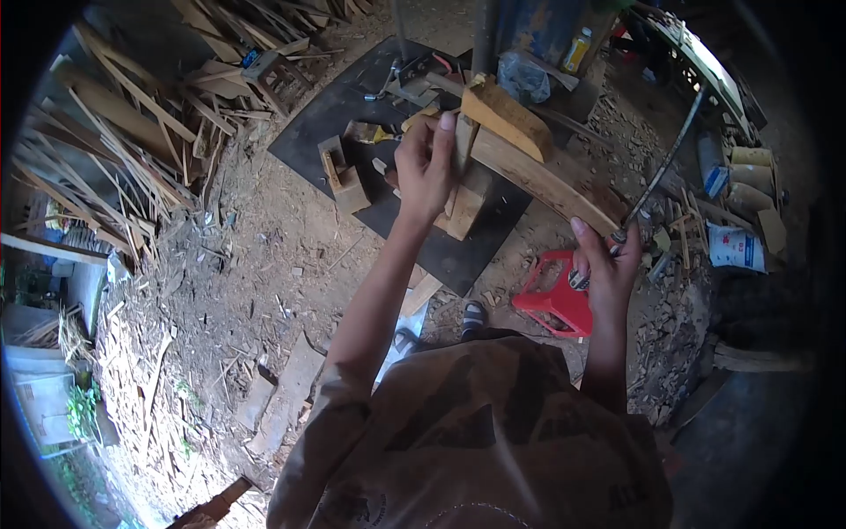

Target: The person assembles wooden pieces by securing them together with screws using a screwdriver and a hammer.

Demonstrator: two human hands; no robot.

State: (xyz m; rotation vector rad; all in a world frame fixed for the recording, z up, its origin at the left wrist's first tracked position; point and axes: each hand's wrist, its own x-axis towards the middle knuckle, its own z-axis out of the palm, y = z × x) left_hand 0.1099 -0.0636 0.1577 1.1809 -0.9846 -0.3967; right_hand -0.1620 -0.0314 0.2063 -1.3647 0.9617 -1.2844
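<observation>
My left hand is closed, with its thumb up and fingers curled, beside an upright wooden piece. What lies inside those fingers is hidden. My right hand is wrapped round a long thin dark rod, which slants up and away to the right. A round metallic end shows at the palm side. Between my hands runs a thick wooden beam, its near end close to my right fingertips. A yellowish curved wood piece rests on the beam's far end. Below stands a wooden block.
A dark mat carries a paintbrush, a notched wood block and hand tools. A red plastic stool stands under my right hand. Wood strips are heaped at left. A plastic bag and yellow bottle sit behind.
</observation>
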